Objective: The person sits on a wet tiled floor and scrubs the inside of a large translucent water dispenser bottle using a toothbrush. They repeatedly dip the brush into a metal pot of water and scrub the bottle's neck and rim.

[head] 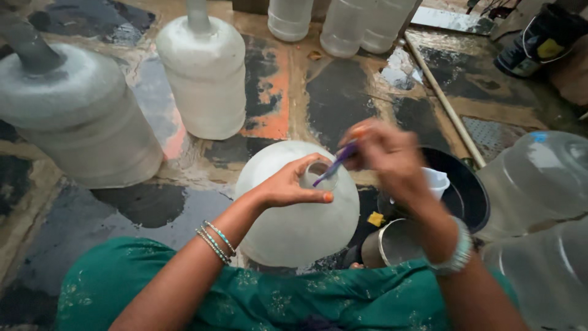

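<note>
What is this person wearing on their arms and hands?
Both forearms are bare, with no sleeves or gloves. The left hand has thin teal and silver bangles at the wrist and orange nail polish. The right hand has a wide stack of pale silvery bangles.

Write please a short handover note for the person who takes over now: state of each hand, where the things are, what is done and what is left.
Left hand: grips the neck of the large translucent water jug, which stands upright on the wet floor.
Right hand: pinches a purple brush, its tip at the jug's mouth.
Nearby: black basin with a white cup on the right, metal bowl and yellow sponge piece beside it. Other jugs stand around.
Done: cannot tell how clean the mouth is. Left: scrubbing appears in progress.
</note>
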